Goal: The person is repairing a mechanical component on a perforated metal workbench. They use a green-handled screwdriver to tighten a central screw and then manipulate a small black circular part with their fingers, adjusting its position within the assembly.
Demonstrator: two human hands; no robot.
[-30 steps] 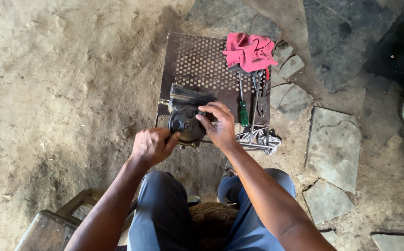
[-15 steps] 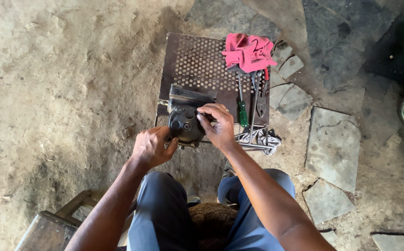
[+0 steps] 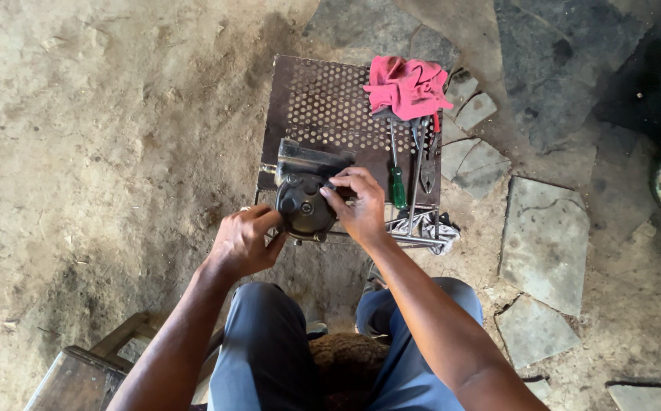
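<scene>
On the perforated bench [image 3: 323, 99], front edge, sat the round dark metal part [image 3: 304, 205]. Your left hand [image 3: 243, 242] gripped its lower rim; your right hand [image 3: 357, 204] pinched something small on top, can't tell what. Likely risk: part slipping off the edge if the left grip loosened.

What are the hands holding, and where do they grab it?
Both hold the round dark metal part: left hand at its lower left edge, right hand on its right side.
</scene>
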